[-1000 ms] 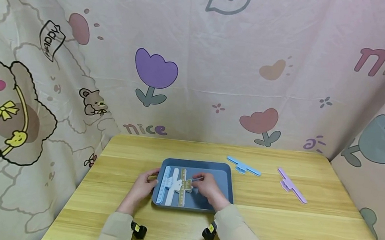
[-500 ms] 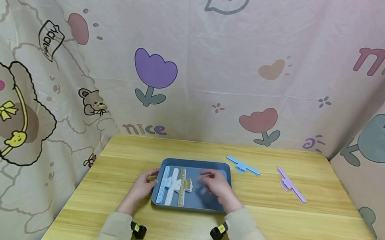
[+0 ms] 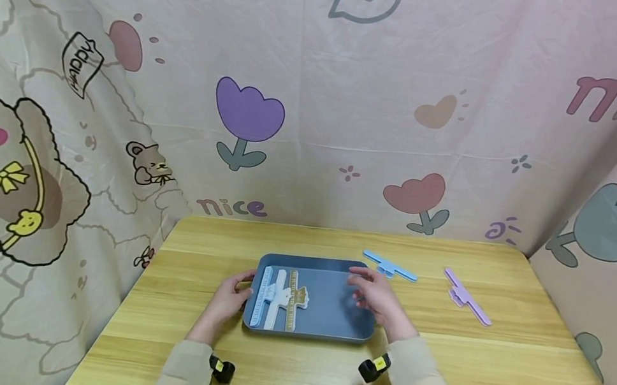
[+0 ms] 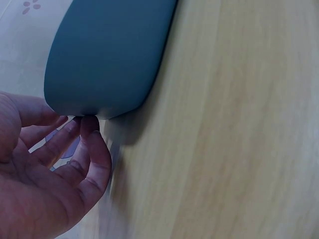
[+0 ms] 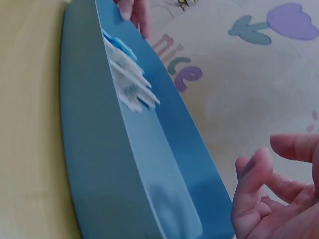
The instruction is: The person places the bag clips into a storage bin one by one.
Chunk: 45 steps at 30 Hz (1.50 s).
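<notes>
A grey-blue tray (image 3: 328,314) holds three long clips side by side at its left: light blue (image 3: 258,311), white (image 3: 271,319) and clear-gold (image 3: 290,322). At the tray's left end, my left hand (image 3: 227,300) grips the rim; the left wrist view shows its thumb and fingers (image 4: 94,159) against the tray end (image 4: 109,59). Over the tray's right edge hovers my right hand (image 3: 382,296), empty, fingers loosely bent and parted, also seen in the right wrist view (image 5: 279,194). Just beyond it, a blue clip (image 3: 404,273) lies on the table.
Farther right on the wooden table (image 3: 495,369) lies a purple clip (image 3: 471,303), slanting. A patterned curtain (image 3: 318,110) hangs behind the table's back edge and along both sides. Black wrist cameras (image 3: 375,367) sit below both hands.
My right hand has moved away from the clear-gold clip, rightward across the tray to its right edge. The left hand, tray and clips stay in place.
</notes>
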Tool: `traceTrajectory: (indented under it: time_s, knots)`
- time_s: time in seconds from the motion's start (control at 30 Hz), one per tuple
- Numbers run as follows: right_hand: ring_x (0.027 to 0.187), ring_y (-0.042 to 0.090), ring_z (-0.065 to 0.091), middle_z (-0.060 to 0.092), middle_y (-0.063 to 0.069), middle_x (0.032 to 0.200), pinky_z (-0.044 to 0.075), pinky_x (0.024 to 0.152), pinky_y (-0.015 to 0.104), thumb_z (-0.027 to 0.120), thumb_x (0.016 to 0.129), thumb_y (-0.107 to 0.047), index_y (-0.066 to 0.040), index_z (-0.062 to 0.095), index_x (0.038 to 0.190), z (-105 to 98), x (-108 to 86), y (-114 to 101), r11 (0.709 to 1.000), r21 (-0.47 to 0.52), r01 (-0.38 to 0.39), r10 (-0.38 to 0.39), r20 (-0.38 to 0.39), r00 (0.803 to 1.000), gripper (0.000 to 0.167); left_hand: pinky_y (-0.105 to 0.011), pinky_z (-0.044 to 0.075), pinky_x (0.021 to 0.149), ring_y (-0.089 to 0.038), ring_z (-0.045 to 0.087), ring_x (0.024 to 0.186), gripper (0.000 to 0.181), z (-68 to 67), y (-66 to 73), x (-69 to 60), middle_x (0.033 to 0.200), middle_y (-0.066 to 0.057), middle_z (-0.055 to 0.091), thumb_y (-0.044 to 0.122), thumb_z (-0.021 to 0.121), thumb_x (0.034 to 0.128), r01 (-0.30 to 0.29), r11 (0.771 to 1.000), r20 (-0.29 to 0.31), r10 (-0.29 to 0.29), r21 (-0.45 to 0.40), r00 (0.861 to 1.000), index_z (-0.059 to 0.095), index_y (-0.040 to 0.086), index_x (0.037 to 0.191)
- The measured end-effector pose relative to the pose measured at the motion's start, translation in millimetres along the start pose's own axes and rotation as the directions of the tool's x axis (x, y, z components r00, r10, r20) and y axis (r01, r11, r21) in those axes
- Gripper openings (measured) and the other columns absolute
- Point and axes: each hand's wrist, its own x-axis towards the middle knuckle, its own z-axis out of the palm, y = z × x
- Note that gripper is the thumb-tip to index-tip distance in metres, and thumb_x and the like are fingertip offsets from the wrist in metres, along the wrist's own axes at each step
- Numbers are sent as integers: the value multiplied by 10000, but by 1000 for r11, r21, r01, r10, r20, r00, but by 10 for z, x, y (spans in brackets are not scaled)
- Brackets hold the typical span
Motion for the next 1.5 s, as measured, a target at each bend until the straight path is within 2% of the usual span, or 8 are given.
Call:
traceTrajectory:
  time_s: [0.13,0.33,0.5,0.73,1.03,1.27,1.5]
  knots:
    - [673,144,566,585,222,1181,494,566,243,555,992,-123,35,464,1398,-137,9,27,998,67,-5,6,-3,1000,445,-390,549,726,-302,604,951,462,-4,-3,-8,1356,-259,502,-74,521,944,0,1000,-3,0,7,1000,500,-15,1403]
    - [708,140,593,604,179,1155,503,595,231,523,1016,-154,40,424,1426,-359,47,96,995,102,-1,7,-53,999,464,-359,544,728,-310,600,972,465,-11,14,-20,1359,-250,504,-62,526,945,6,1000,-11,-6,14,1000,501,-3,1406]
    - [702,115,579,617,156,1141,500,616,228,526,1015,-161,35,421,1432,-544,93,175,991,134,-25,40,-110,993,473,-376,546,728,-321,601,975,460,-11,14,-20,1355,-260,501,-68,519,947,-1,1000,-7,1,7,1000,499,-16,1403]
    - [676,82,572,661,89,1068,485,596,204,482,1034,-166,36,359,1467,-715,140,246,965,255,-63,96,-121,988,493,-383,545,719,-320,598,965,460,-12,8,-11,1347,-258,505,-71,518,944,-5,1000,-7,5,6,1000,502,-16,1401]
    - [691,91,567,700,60,984,490,638,221,485,1036,-205,37,378,1441,-793,250,294,934,333,-127,180,-134,974,484,-384,540,750,-320,590,1003,466,-11,13,-9,1358,-238,509,-59,521,942,-12,1000,-4,12,2,1000,504,-4,1405]
    - [730,100,590,699,64,998,506,662,223,455,1043,-174,23,308,1490,-794,308,286,933,338,-125,178,-131,975,510,-384,538,757,-317,588,1008,467,-4,21,-11,1363,-237,509,-58,520,943,-13,1000,-5,13,11,1000,502,-5,1407]
    - [769,111,613,687,59,1010,528,710,232,451,1043,-137,43,325,1481,-761,353,262,928,355,-109,168,-140,976,490,-381,538,759,-311,590,1006,470,-7,18,-9,1370,-229,510,-59,523,942,-9,1000,-6,9,18,1000,506,3,1407]
